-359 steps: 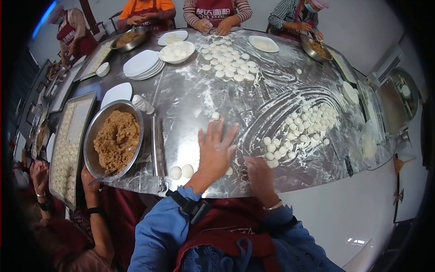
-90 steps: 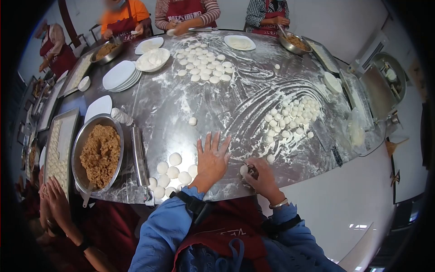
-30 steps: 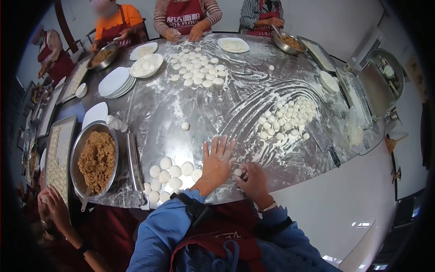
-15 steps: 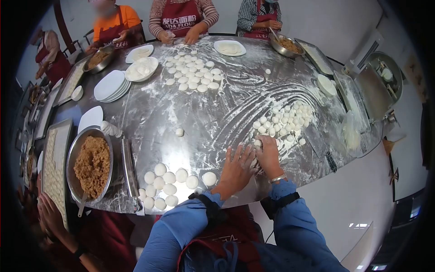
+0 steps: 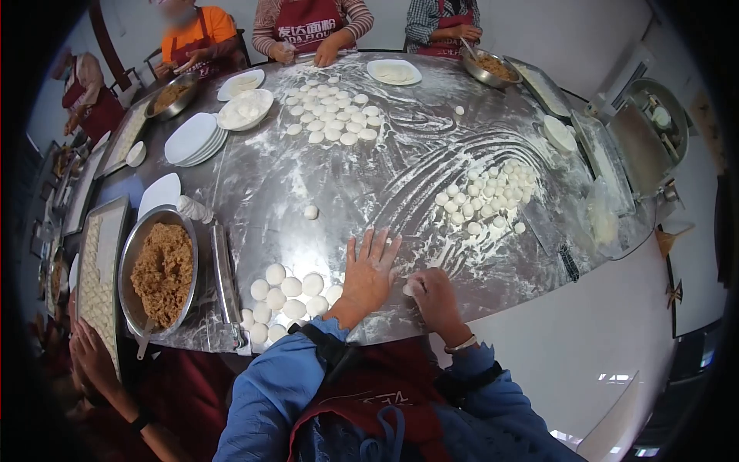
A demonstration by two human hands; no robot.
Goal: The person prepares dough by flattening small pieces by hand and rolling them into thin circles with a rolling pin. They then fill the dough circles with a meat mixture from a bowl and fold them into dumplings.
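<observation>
My left hand (image 5: 367,277) lies palm down with its fingers spread over the floury metal table (image 5: 269,192), just right of a group of flattened dough rounds (image 5: 292,287). To its right, near the front edge, my right hand (image 5: 436,296) has its fingers curled round a small white dough piece (image 5: 408,289), which shows partly at the fingertips. Beyond my right hand lies a pile of small dough balls (image 5: 486,196). One lone dough ball (image 5: 311,212) sits above the rounds.
At left are a bowl of brown filling (image 5: 163,273), a metal roller (image 5: 225,277), a tray of dough pieces (image 5: 97,285) and a neighbour's hand (image 5: 92,354). Stacked plates (image 5: 192,140) and more dough rounds (image 5: 331,115) lie farther back. Several people in aprons stand around.
My hands have moved apart and nearer the front edge, the left one leftward beside the flattened rounds. My right hand has come away from the pile of balls. The view has shifted slightly.
</observation>
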